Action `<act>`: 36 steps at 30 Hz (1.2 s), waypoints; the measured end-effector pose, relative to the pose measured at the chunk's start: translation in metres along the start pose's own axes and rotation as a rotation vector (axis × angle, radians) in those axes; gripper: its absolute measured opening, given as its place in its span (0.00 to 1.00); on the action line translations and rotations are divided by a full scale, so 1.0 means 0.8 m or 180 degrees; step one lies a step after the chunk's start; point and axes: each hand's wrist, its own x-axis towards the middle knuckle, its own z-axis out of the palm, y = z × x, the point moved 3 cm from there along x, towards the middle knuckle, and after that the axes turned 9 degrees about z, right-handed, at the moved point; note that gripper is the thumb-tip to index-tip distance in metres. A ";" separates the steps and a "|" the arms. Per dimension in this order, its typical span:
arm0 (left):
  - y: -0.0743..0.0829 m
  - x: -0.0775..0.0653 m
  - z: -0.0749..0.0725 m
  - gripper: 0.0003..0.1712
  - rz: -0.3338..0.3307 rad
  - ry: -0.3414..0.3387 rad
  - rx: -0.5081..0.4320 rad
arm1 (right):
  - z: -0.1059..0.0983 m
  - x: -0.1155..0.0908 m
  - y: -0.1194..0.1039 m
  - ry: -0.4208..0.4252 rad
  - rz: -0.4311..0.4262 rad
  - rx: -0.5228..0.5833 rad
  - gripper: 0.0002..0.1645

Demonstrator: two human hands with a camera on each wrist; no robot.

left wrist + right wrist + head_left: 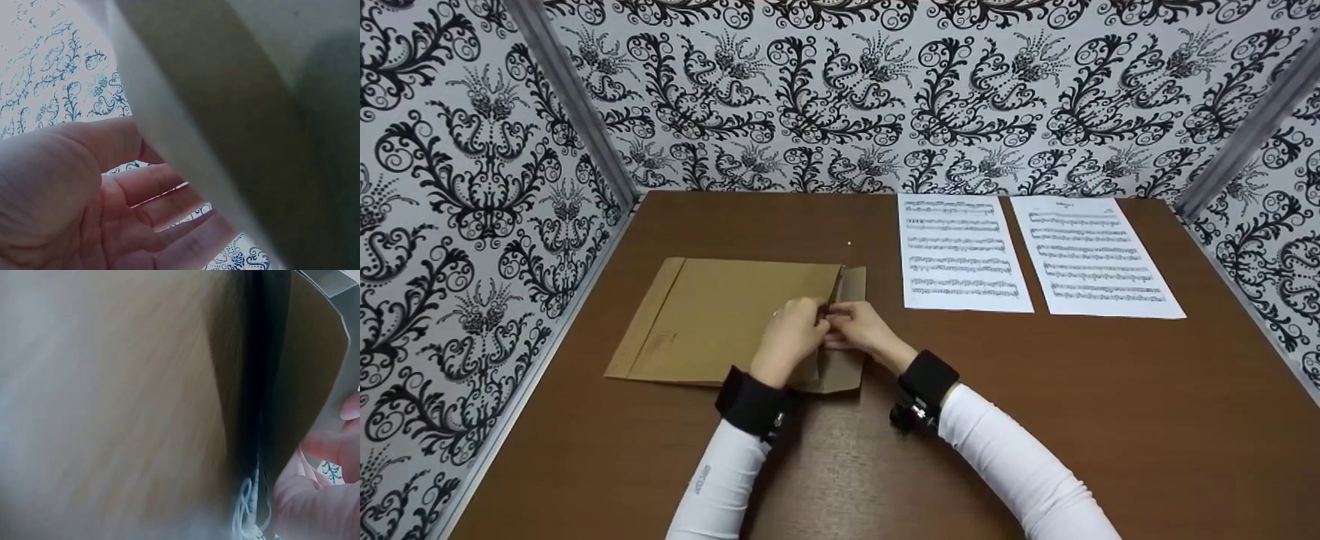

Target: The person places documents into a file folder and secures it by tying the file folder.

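Observation:
A large brown paper envelope (735,315) lies flat on the table, its mouth and flap (844,367) facing right. My left hand (795,330) is over the mouth edge; in the left wrist view its thumb and fingers (163,185) pinch the paper's edge. Close against it, my right hand (861,328) holds the envelope at the flap side. In the right wrist view, the right hand (320,495) grips the paper's edge beside the dark, parted opening (259,382). A loop of white string (243,506) shows low in that opening. The fingertips partly hide one another in the head view.
Two sheets of printed music, a left sheet (964,255) and a right sheet (1095,259), lie side by side at the back right of the brown table (1110,397). Patterned walls (840,97) enclose the table at the back and both sides.

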 end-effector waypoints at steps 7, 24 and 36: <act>0.001 0.003 0.005 0.18 0.0033 0.0089 0.0215 | -0.017 -0.018 -0.004 0.0132 -0.0209 -0.0232 0.22; -0.006 0.005 0.022 0.07 0.0197 0.0106 0.0249 | -0.058 -0.044 0.005 -0.0177 -0.0396 0.0000 0.28; -0.007 0.003 0.026 0.11 0.0206 0.0132 0.0331 | -0.112 -0.069 -0.001 -0.0050 -0.0297 0.0402 0.30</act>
